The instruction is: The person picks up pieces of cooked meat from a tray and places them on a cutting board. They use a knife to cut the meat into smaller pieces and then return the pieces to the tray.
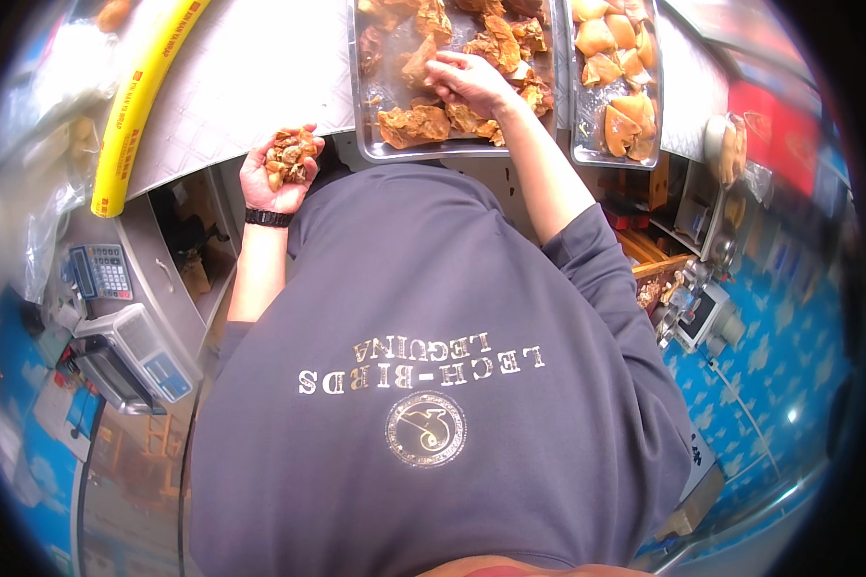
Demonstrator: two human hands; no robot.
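Note:
My left hand [271, 180] is cupped palm up at the counter's front edge, around a clump of small browned meat pieces [291, 159]. Over a metal tray [541, 151] reaches my right hand [469, 83], its thumb and fingers pinched at a piece of browned cooked meat [420, 63]. Steam or blur softens that piece. Several larger chunks of the same meat [413, 125] lie in the tray around and below the hand. A black band is on my left wrist.
Beside the first tray, a narrower metal tray [583, 155] holds several smooth tan meat pieces [624, 119]. A yellow wrap roll [126, 122] lies across the counter [260, 65] at left. Lower left are a calculator [101, 271] and a weighing scale [134, 357]. An open wooden drawer [649, 267] juts out right.

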